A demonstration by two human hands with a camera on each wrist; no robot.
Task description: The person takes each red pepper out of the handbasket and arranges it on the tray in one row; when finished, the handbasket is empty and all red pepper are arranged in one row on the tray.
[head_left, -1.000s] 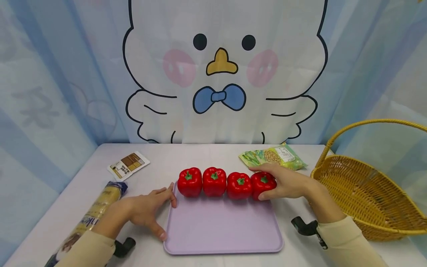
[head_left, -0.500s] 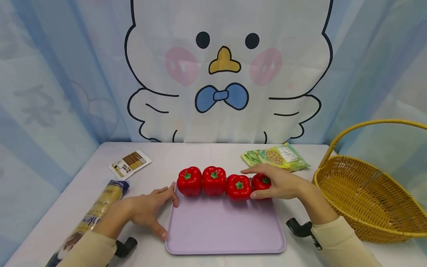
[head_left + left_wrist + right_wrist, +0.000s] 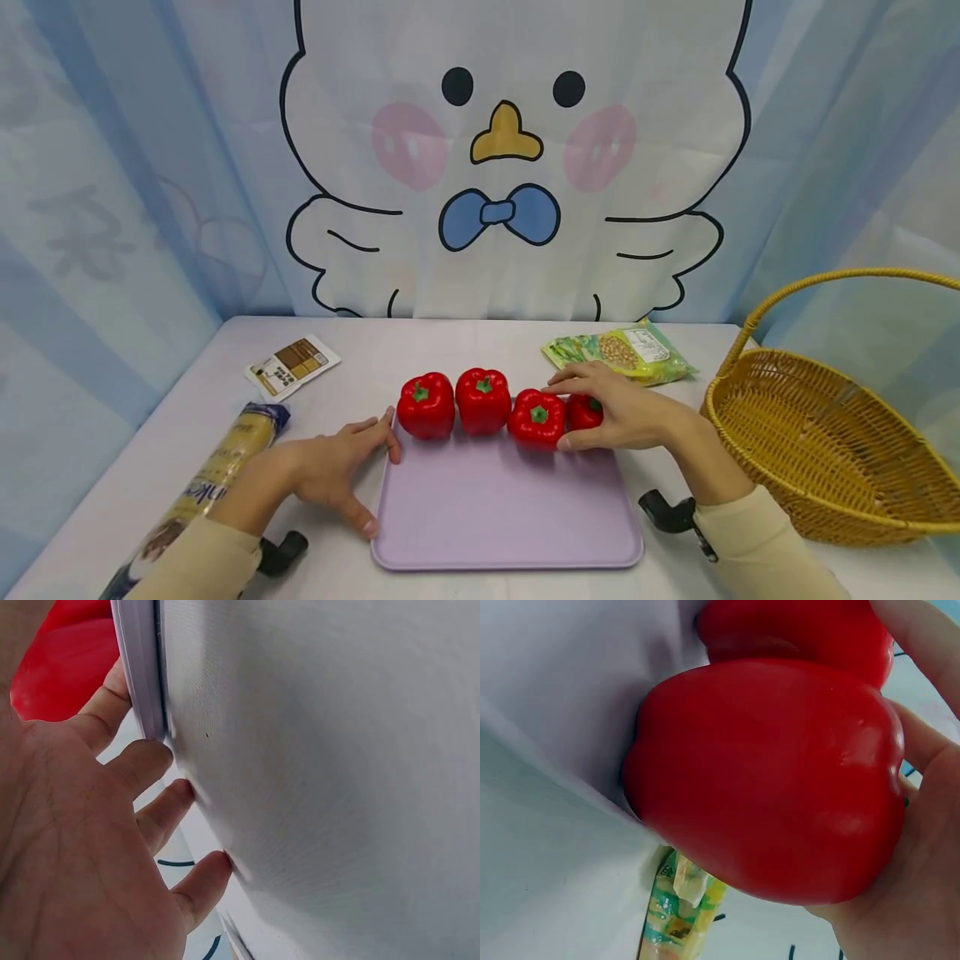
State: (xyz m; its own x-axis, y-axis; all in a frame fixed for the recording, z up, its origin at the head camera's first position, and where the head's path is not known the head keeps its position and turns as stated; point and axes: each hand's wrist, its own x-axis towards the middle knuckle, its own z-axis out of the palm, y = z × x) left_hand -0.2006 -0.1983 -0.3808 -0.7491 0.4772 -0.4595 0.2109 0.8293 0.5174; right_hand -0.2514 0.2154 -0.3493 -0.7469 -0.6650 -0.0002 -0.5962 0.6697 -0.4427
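Note:
Several red bell peppers stand in a row along the back of a lilac tray (image 3: 506,517). My right hand (image 3: 633,412) reaches over the rightmost pepper (image 3: 583,412), its thumb and fingers on either side of the neighbouring pepper (image 3: 537,421). In the right wrist view the rightmost pepper (image 3: 769,784) fills the middle, below the palm, and the fingers extend to the other pepper (image 3: 795,634). My left hand (image 3: 330,471) is spread at the tray's left edge, touching it. In the left wrist view its fingers (image 3: 161,814) lie by the tray rim (image 3: 141,671).
A yellow wicker basket (image 3: 810,433) with a tall handle stands at the right. Behind the tray lies a green packet (image 3: 622,352). On the left are a brown-and-white sachet (image 3: 292,367) and a long yellow-and-blue package (image 3: 202,487), partly behind the left forearm.
My right hand has shifted left from the rightmost pepper to the pepper beside it. The left hand has stayed at the tray's edge.

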